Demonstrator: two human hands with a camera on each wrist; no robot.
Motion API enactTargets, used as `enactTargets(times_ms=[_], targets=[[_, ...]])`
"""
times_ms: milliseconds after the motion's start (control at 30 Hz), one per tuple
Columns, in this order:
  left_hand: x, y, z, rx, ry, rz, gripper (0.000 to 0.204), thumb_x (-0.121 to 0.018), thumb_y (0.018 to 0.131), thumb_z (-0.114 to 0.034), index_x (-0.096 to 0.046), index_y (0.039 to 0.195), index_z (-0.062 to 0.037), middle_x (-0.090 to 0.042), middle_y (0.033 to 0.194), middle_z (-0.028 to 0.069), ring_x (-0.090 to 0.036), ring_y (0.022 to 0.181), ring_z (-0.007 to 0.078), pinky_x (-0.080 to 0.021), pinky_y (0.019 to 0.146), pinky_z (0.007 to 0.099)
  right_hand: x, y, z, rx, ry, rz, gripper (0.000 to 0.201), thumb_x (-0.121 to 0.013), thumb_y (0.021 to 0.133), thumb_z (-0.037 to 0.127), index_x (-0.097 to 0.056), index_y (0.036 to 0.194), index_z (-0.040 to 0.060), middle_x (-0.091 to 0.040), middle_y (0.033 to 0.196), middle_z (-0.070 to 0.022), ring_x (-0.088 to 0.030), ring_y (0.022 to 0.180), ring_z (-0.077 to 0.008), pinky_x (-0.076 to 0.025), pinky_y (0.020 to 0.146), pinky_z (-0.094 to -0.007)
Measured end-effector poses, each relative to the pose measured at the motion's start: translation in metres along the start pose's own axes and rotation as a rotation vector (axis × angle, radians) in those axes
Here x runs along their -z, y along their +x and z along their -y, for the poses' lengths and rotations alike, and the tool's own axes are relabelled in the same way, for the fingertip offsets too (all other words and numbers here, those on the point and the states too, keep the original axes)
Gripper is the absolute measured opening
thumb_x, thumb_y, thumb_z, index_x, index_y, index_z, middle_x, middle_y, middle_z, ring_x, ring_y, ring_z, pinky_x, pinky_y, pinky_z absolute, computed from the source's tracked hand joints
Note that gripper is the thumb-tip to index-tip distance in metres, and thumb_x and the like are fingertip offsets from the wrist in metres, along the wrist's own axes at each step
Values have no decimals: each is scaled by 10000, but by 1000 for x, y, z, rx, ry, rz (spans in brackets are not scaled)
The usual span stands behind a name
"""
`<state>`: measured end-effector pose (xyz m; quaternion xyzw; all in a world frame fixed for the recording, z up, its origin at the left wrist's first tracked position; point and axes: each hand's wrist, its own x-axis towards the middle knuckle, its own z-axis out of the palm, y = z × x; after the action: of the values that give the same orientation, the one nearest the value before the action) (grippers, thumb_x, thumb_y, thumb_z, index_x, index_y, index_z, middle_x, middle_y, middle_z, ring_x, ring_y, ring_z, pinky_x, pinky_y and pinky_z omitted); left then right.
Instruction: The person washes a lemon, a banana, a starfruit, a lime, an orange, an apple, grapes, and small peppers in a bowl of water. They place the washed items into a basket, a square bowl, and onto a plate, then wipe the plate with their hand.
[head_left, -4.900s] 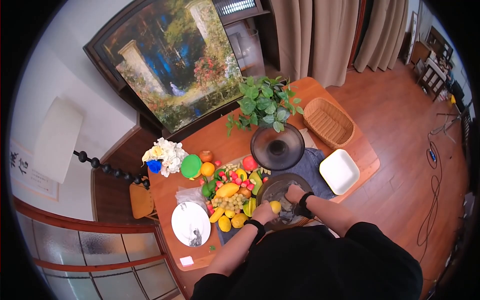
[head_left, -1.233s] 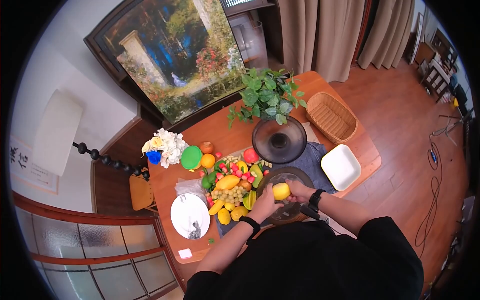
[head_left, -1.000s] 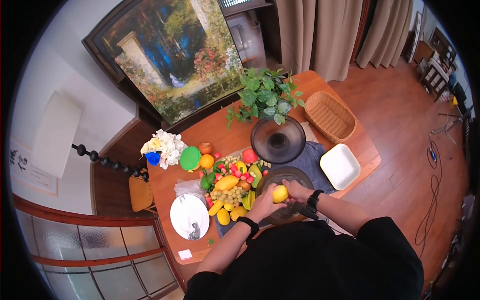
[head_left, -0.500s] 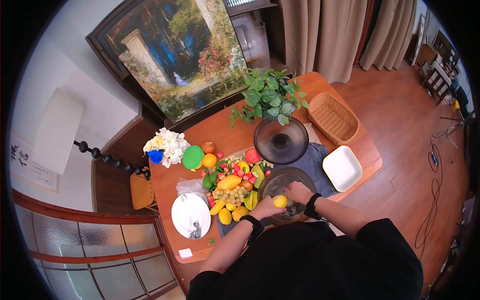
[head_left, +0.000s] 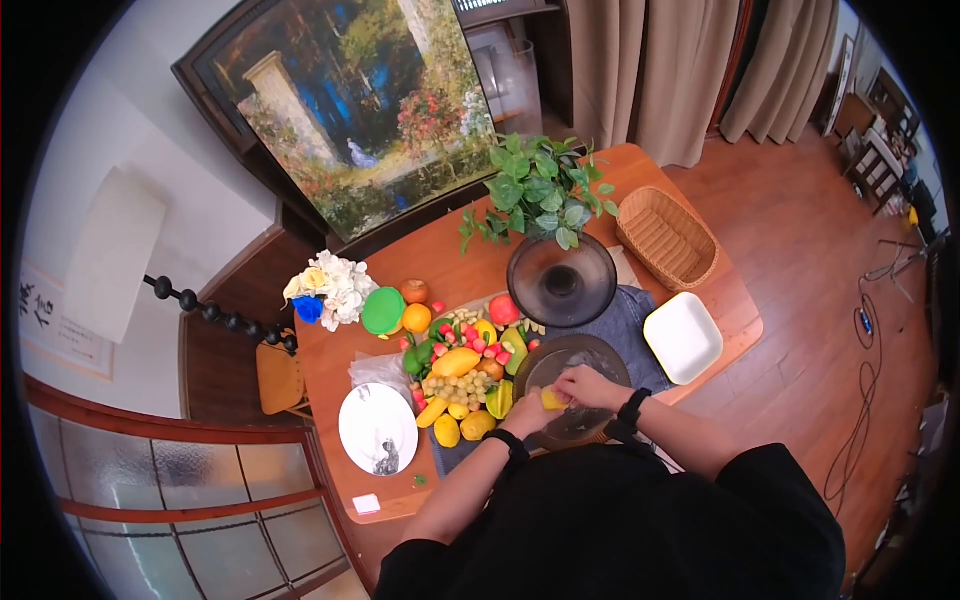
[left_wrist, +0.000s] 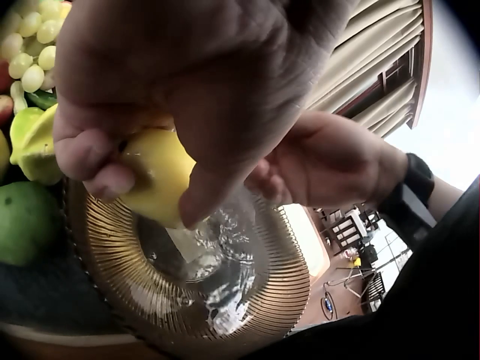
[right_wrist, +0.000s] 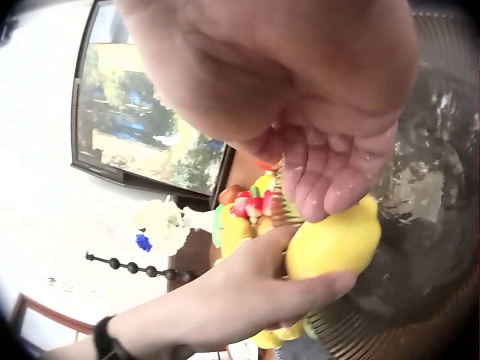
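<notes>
My left hand (head_left: 523, 412) grips a yellow lemon (right_wrist: 337, 244) over the left part of a ribbed, brownish glass bowl (left_wrist: 281, 296). Thumb and fingers wrap the fruit's sides. My right hand (head_left: 590, 386) is above the bowl, its wet, loosely bent fingertips (right_wrist: 346, 187) right at the top of the lemon. Clear water ripples inside the bowl, and a pale squarish patch shows through it. In the left wrist view the left hand covers much of the lemon.
Left of the bowl lies a pile of fruit with grapes (head_left: 458, 388), mangoes and lemons. A dark glass dish (head_left: 530, 285), a white tray (head_left: 684, 338) and a wicker basket (head_left: 668, 240) stand beyond and to the right. A white plate (head_left: 365, 425) lies at the left.
My right hand has come from inside the bowl to the lemon, moving left. The lemon, still in my left hand, has shifted slightly left and is more covered in the head view.
</notes>
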<state>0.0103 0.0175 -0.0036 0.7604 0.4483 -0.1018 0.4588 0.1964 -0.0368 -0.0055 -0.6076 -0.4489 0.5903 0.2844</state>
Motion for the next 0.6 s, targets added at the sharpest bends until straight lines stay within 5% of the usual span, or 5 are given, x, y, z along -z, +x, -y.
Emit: enactTargets(times_ms=[67,167,267,500,600], targets=[[3,-2,-10,-25,1,28,693,-741,814,-423,-453,1183,88,-644,1070,313,-653,1016,410,-514,856,427,0,-1,-1,220,-393,-166,381,-526,937,295,-647,1060,-46,-691,909,-243,-650,867,-457,-530,852,-430],[-3,2,-14,-30,-127,53,681,-697,858,-455,-454,1167,100,-637,1068,321,-649,1023,416,-509,849,428,-10,4,-23,297,-673,-518,456,-506,960,400,-640,1044,-27,-694,812,-195,-688,739,-364,-556,688,-400],[-2,4,-13,-85,-160,93,717,-659,881,-497,-452,1159,130,-629,1035,302,-655,998,377,-509,830,398,3,-2,3,-318,266,5,555,-432,982,509,-636,1006,-6,-652,703,-139,-641,547,-241,-505,494,-344],[-4,1,-7,-324,-86,20,756,-739,844,-361,-345,1293,102,-606,1095,313,-639,1043,380,-497,881,393,-3,7,2,-426,38,22,604,-337,1006,503,-627,958,-24,-561,570,-90,-516,420,-172,-423,395,-309],[7,-4,-18,-328,-46,58,769,-788,791,-301,-340,1299,64,-599,1130,312,-628,1072,386,-490,903,394,-9,-2,15,-297,-198,23,458,-314,1012,298,-582,1037,-73,-623,655,-208,-640,534,-312,-504,480,-429]])
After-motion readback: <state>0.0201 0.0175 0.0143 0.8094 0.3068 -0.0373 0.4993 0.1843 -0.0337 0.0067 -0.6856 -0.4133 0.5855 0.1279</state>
